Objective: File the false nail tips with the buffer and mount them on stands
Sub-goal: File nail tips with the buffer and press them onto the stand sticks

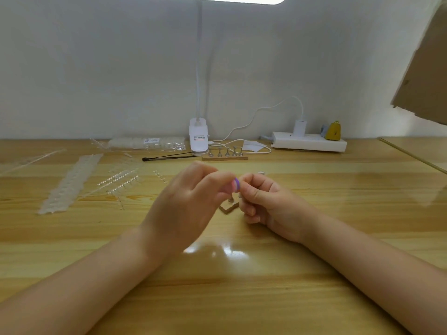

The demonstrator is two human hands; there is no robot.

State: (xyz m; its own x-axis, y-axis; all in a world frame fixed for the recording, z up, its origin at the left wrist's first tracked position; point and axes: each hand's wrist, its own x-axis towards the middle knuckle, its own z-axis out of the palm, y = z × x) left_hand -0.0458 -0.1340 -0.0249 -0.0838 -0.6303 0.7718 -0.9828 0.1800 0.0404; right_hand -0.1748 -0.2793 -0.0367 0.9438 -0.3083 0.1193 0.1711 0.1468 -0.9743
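Observation:
My left hand (186, 204) is closed around a small buffer (235, 184) with a purple and pink end that sticks out toward the right. My right hand (261, 201) pinches its fingertips together right against that end; whatever it holds is too small to see. Directly beneath both hands a wooden stand base (228, 207) with metal pegs lies on the table, mostly hidden. A second wooden stand (225, 157) with several bare metal pegs sits farther back.
Clear strips of nail tips (70, 184) and loose sprues (121, 180) lie at the left. A bag of tips (147, 142), a black brush (167, 157), a white clip lamp (198, 137), a power strip (309, 141) and a cardboard flap (425, 68) line the back and right.

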